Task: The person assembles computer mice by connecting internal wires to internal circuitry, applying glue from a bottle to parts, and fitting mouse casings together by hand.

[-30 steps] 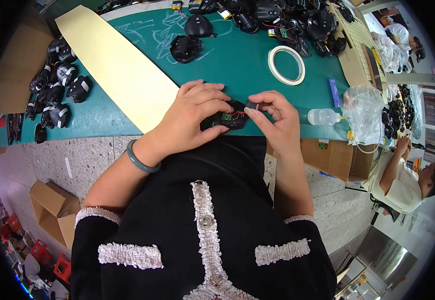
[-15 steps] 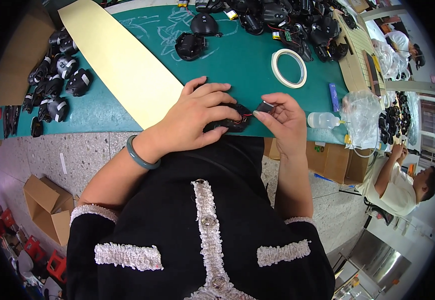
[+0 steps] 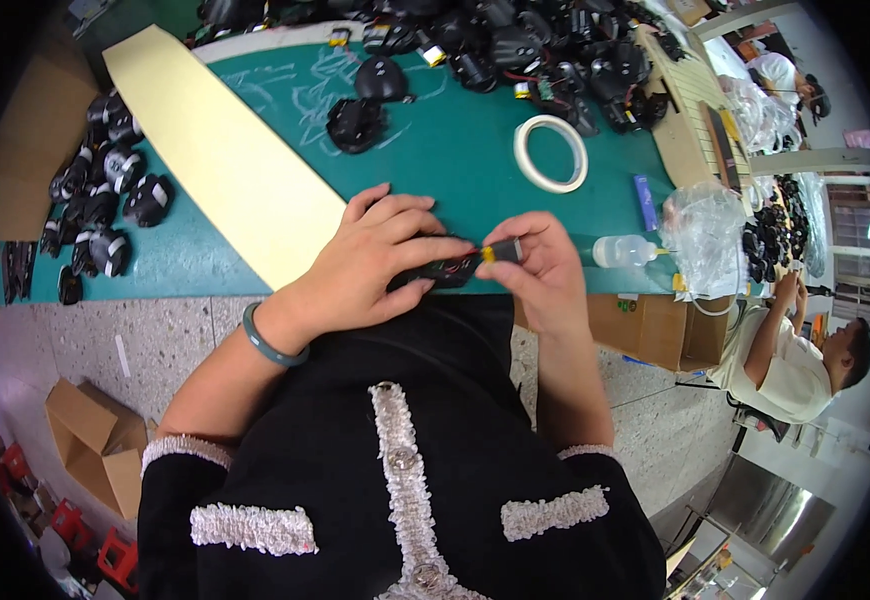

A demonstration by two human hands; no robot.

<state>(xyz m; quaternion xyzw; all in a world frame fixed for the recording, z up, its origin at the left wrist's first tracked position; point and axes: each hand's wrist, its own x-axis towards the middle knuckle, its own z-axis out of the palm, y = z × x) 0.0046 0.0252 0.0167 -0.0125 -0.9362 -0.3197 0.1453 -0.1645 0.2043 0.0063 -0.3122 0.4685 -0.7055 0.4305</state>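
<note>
Close to the table's near edge, my left hand is closed over a black plastic housing, pressing it against the green top. Much of the housing lies hidden under my fingers. Thumb and fingertips of my right hand pinch a small dark battery pack with a yellow end. The pack is just right of the housing, and thin red wires run between the two.
A long cream board lies left of my hands, black devices beyond it. Farther off are a tape roll and a heap of black parts. Right stand a bottle and plastic bag. A co-worker sits right.
My right hand has drawn the battery pack left toward the housing and turned it, so its yellow end now shows. The left hand still holds the housing. The whole view has shifted slightly.
</note>
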